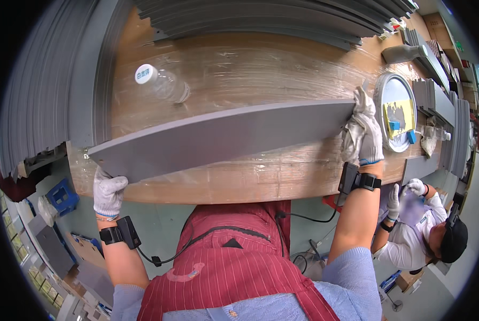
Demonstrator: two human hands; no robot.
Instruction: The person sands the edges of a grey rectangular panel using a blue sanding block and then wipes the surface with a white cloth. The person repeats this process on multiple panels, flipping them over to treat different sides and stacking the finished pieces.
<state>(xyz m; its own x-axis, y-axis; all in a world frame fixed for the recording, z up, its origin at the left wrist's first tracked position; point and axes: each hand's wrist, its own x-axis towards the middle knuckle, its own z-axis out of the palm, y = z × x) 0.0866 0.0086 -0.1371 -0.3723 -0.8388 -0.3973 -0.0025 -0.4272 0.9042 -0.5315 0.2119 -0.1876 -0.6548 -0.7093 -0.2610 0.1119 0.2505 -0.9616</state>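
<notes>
A long grey board (229, 134) is tilted up above the plastic-wrapped table (282, 69). My left hand (110, 193), in a white knit glove, grips its left end from the near corner. At the far right end is my right hand (370, 140), gloved too, closed on a crumpled whitish rag (352, 140) that presses against the board's end. A thin grey tip shows above those fingers; its kind cannot be made out. Beside my right hand lies a round white lid (379, 96) bearing a yellow sheet smeared with grey paste and small blue pieces.
A clear plastic bottle (167, 85) with a white cap stands beyond the board. Stacks of grey boards (47, 80) line the left side and the back (261, 18). A grey bottle (403, 53) lies at the right. A gloved co-worker (411, 235) is at lower right.
</notes>
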